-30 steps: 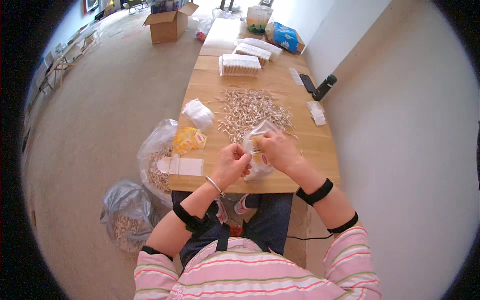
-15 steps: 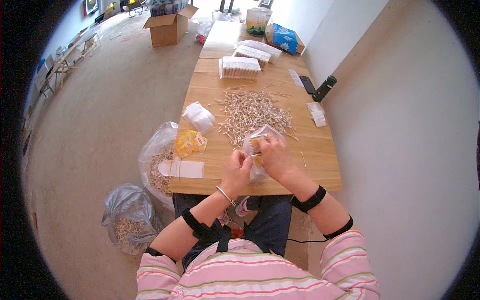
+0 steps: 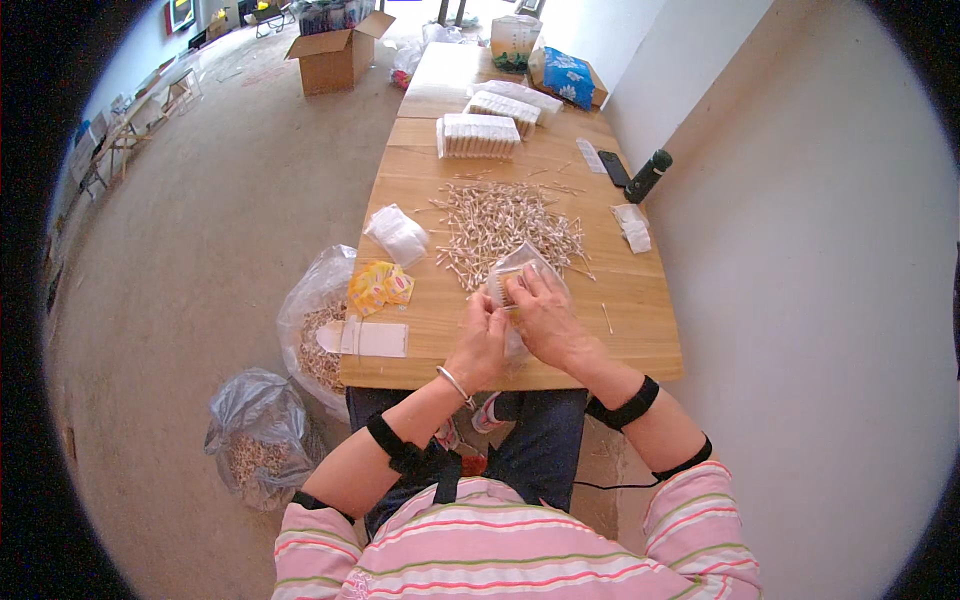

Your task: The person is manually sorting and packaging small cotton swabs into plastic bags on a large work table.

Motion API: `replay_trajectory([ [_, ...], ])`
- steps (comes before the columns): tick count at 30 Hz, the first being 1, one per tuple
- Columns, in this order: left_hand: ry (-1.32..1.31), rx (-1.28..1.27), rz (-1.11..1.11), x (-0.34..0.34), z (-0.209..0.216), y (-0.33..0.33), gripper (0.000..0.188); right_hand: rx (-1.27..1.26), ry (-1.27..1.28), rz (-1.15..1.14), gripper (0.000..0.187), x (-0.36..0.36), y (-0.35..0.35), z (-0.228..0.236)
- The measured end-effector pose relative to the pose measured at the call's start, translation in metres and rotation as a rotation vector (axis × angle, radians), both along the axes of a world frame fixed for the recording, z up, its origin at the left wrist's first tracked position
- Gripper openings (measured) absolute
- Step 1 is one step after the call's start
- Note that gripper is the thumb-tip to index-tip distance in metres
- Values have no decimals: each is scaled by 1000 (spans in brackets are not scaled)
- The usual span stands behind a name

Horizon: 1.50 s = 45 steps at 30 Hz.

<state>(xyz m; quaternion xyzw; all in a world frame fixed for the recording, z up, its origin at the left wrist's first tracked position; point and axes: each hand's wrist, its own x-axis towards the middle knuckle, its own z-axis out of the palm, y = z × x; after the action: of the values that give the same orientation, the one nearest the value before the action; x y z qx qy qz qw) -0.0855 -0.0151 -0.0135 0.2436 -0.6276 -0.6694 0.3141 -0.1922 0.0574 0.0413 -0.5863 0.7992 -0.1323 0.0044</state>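
Note:
Both my hands meet over the near edge of a long wooden table [image 3: 640, 330]. My left hand [image 3: 480, 335] and my right hand [image 3: 540, 315] together hold a small clear plastic bag [image 3: 515, 275] with a bundle of thin pale sticks in it. Just beyond the bag lies a wide loose pile of the same sticks [image 3: 500, 220]. My fingers hide the lower part of the bag.
A stack of clear bags [image 3: 398, 233], yellow packets [image 3: 380, 288] and a white card [image 3: 370, 338] lie left of my hands. Packed white bundles [image 3: 478, 135], a phone [image 3: 613, 168] and a dark cylinder [image 3: 648, 175] sit farther back. Two stick-filled plastic sacks [image 3: 255, 440] stand on the floor left.
The hands and the bag have stayed at the same spot near the table edge; the fingers have shifted slightly on the bag.

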Motion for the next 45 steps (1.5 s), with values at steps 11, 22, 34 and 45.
replay_trajectory([
  [11,-86,151,-13,17,23,-10,12,102,127,276,49,-16,0,1],
  [22,-101,52,-58,16,28,-15,10,36,-16,257,39,-16,2,16],
  [34,-354,-548,77,24,47,-44,8,-290,-715,-316,34,-23,26,23],
  [45,-704,-1375,-290,-17,100,-33,16,-439,-1149,-262,40,-12,19,21],
])
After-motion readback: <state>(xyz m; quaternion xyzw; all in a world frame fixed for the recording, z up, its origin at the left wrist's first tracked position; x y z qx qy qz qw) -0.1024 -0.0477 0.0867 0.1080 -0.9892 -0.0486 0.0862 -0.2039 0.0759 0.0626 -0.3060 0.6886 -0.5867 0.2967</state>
